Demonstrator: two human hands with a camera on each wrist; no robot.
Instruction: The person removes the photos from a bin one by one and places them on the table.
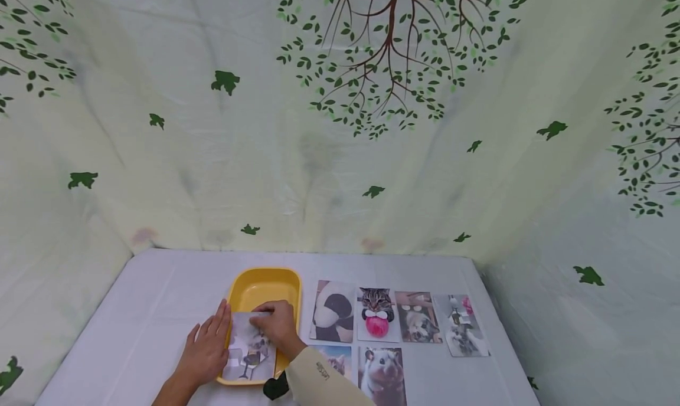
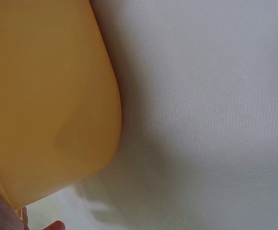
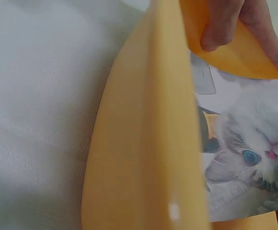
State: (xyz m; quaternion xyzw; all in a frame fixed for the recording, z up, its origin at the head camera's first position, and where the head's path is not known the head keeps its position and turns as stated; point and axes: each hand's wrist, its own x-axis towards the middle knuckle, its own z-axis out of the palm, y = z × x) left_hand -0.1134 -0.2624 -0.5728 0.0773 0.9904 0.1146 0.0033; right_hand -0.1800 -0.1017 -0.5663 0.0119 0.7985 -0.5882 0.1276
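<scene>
A yellow tray [image 1: 265,276] stands on the white table, and a kitten photo card [image 1: 249,362] lies in its near part. The card's picture shows a light-furred kitten and a stemmed glass. My right hand [image 1: 278,326] reaches in over the tray's right side and pinches the card near its top edge. With fingers straight, my left hand [image 1: 207,350] rests along the tray's left rim. The tray's outer wall [image 2: 57,96] fills much of the left wrist view. In the right wrist view, the kitten photo card [image 3: 244,158] is partly hidden behind the tray's wall [image 3: 129,143].
Right of the tray, several animal photo cards lie in two rows. They include a panda-like picture [image 1: 333,314], a cat with a pink ball [image 1: 377,311] and a hamster [image 1: 381,373]. A dark green leaf shape [image 1: 276,387] is by the right sleeve. A leaf-printed curtain [image 1: 319,158] surrounds the table.
</scene>
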